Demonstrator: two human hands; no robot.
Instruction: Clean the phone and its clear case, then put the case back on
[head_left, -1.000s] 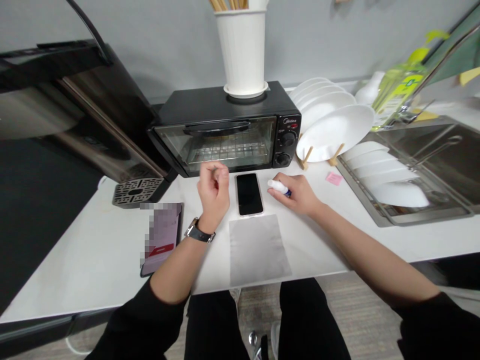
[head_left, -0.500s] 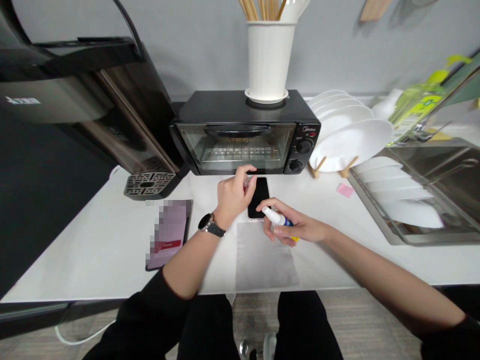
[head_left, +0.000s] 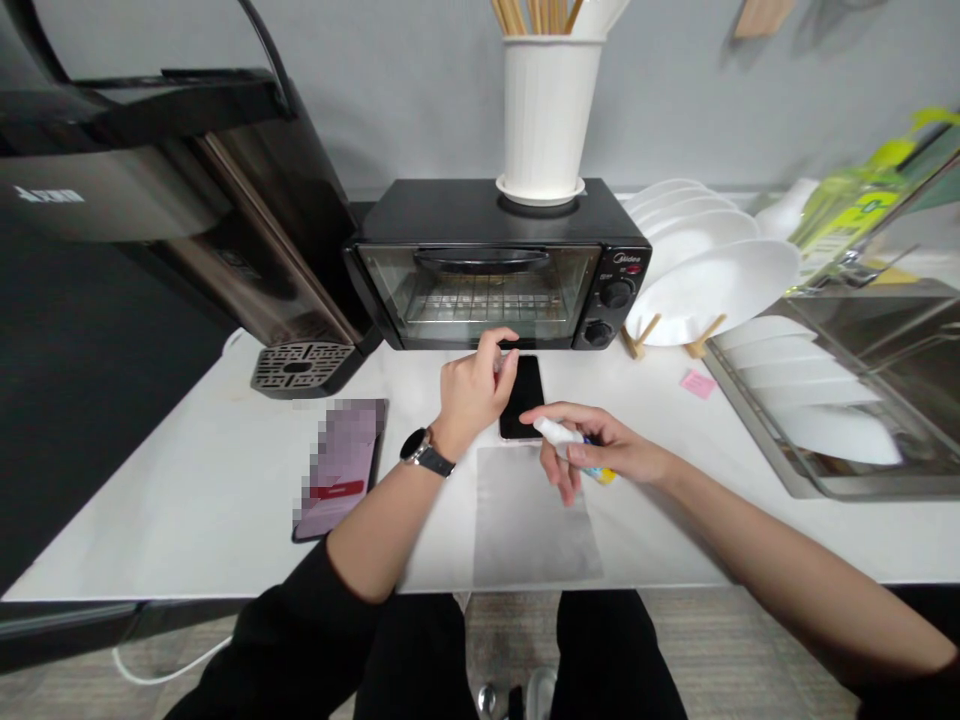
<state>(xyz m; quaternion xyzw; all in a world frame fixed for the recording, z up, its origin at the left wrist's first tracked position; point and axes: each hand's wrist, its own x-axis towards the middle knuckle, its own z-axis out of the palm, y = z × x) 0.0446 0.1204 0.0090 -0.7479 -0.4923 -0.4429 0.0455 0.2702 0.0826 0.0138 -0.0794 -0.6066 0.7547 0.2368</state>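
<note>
**A:** How many phones lay on the desk?

**B:** Two. One black phone lay flat just in front of the toaster oven, screen dark. A second phone lay further out from the oven, towards its left, its screen blurred.

**A:** And the hands?

**B:** Two, both the person's own. The left hand, a single watch on its wrist, hovered at the black phone's left edge, close before the oven door. Its grip was pinched, thumb against forefinger; whatever sat between them was too small to tell.

**A:** The right one?

**B:** The right hand had its grip wrapped round one small spray bottle, the white nozzle pointing left. Bottle and hand hung just in front of the black phone, further from the oven.

**A:** Anything under them?

**B:** One grey cloth, spread flat, in front of the oven beyond the black phone, reaching the desk's near edge.

**A:** What else did you count?

**B:** Two knobs on the oven's right end. One white utensil holder stood on top of the oven. One pink note lay to the oven's right, in front of a rack of white plates; those overlapped too much for a sure count. One dark machine stood to the oven's left.
</note>
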